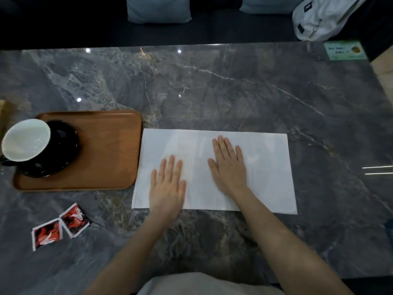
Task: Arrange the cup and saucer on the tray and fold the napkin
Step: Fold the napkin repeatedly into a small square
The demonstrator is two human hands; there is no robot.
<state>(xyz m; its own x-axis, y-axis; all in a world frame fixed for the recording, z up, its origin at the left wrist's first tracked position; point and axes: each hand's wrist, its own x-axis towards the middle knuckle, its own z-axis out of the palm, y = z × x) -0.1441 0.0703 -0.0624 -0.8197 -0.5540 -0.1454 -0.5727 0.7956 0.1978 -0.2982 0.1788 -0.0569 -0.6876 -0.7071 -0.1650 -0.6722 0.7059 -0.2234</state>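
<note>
A white napkin [268, 171] lies flat as a wide rectangle on the grey marble table, just right of a brown wooden tray [106, 150]. My left hand [168, 186] and my right hand [228, 167] both press flat on the napkin, fingers straight, the left near its front left part, the right near its middle. On the tray's left half a black cup with a white inside [26, 142] stands on a black saucer [63, 145].
Two red and white sachets [60, 226] lie on the table near the front left. A green card [345, 50] lies at the far right corner. Beyond the far edge are cushions and a white bag [323, 18]. The table edge runs close to my body.
</note>
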